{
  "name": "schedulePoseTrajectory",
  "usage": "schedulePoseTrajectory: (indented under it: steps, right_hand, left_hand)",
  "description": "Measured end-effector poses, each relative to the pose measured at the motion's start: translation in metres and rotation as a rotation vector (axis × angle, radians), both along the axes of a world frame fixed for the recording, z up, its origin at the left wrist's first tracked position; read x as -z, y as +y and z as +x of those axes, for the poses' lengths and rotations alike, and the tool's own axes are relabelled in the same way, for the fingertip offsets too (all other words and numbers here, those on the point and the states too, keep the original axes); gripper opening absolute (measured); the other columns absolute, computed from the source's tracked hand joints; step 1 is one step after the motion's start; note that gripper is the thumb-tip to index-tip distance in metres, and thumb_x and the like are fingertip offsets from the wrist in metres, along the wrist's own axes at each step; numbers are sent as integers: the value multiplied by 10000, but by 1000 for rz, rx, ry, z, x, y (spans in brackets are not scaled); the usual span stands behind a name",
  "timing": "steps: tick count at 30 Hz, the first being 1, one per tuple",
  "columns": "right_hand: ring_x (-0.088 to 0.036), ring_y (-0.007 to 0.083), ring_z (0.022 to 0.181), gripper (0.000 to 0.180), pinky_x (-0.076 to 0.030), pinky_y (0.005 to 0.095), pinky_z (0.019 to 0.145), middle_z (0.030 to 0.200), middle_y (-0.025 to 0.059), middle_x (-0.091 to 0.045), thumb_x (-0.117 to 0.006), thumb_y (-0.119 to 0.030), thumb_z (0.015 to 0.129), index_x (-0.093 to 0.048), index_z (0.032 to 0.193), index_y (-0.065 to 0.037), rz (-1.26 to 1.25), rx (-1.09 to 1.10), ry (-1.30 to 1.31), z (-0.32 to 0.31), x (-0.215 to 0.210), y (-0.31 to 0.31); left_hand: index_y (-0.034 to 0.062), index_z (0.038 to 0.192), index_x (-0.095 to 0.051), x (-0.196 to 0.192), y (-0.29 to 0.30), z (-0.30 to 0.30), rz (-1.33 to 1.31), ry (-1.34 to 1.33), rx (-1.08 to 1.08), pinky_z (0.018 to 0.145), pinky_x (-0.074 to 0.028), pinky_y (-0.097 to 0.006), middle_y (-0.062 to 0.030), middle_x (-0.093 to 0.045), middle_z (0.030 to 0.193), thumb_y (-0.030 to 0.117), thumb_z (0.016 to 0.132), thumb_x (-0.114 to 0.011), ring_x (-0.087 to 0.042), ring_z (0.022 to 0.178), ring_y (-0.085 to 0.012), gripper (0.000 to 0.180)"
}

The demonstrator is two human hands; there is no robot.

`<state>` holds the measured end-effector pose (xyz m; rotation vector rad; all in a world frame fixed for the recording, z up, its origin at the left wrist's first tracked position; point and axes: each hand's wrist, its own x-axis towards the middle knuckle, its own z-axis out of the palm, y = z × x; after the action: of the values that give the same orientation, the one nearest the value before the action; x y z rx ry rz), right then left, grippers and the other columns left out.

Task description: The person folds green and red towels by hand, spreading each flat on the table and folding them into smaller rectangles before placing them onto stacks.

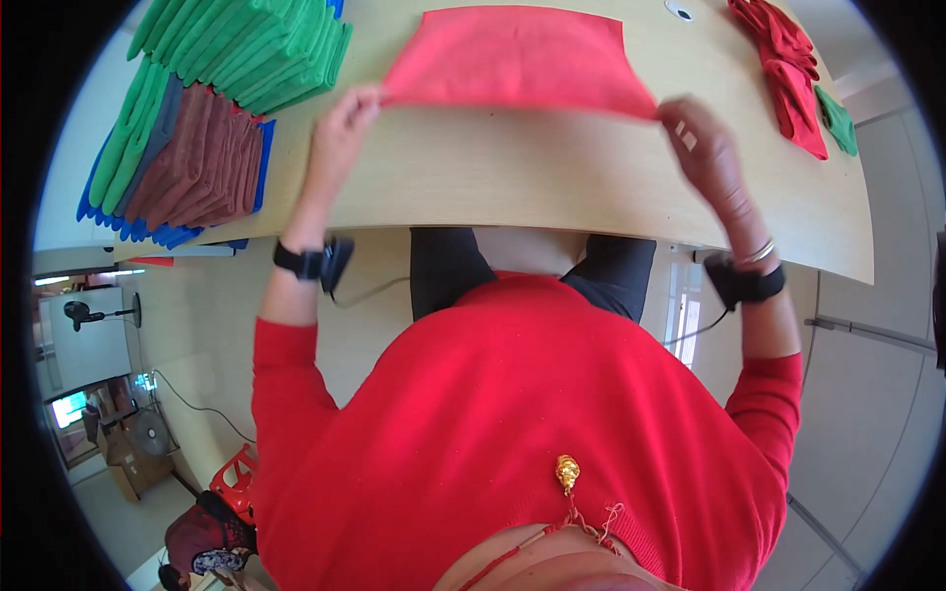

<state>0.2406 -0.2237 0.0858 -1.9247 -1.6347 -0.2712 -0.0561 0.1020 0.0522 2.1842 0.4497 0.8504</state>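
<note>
A red cloth [517, 59] is spread out over the far part of the pale wooden table [473, 172]. My left hand [345, 120] pinches its near left corner. At the near right corner, my right hand [702, 146] grips the cloth between thumb and fingers, slightly blurred. The near edge runs taut between both hands and looks lifted a little off the tabletop. Both wrists carry black straps with small devices attached.
At the left stand stacks of folded green cloths [241, 49] and brown cloths [197, 158], with blue cloths [128, 225] beneath. Crumpled red cloths [788, 84] and a small green cloth [836, 120] lie at the right edge. A round cable hole [679, 11] is at the back.
</note>
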Motion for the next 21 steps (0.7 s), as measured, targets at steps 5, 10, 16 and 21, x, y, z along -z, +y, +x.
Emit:
schedulePoseTrajectory:
  steps: [5,10,16,21]
  right_hand:
    - [-590,303,951,144,-505,364,802,984,97,-619,-607,52,777,-584,891,-33,-239,-25,57,-57,58,-15]
    - [-539,303,1120,122,-480,386,901,1113,101,-608,-606,37,786,-576,875,-41,-247,-18,-1,-72,46,-18]
    - [-526,285,1183,95,-463,368,960,1191,85,-602,-587,38,823,-573,875,-40,-222,-43,233,-80,41,-23]
    - [-566,252,1134,89,-461,336,958,1164,82,-619,-581,23,852,-580,912,-42,-282,-81,589,-75,30,-34]
  left_hand:
    - [10,999,-597,52,-34,-55,-24,186,-1,895,-441,-279,-81,-633,1061,15,892,-553,-575,1010,-164,116]
    - [11,959,-577,56,-46,-76,79,202,-32,996,-379,-320,-99,-608,1153,-18,878,-542,-495,1187,-216,93]
    - [25,915,-566,34,-59,-79,138,139,-21,989,-385,-359,-111,-618,1150,13,873,-568,-497,1173,-244,44]
    - [21,917,-562,17,-66,-100,-82,202,100,973,-400,-348,-109,-633,1118,28,889,-560,-535,1115,-234,29]
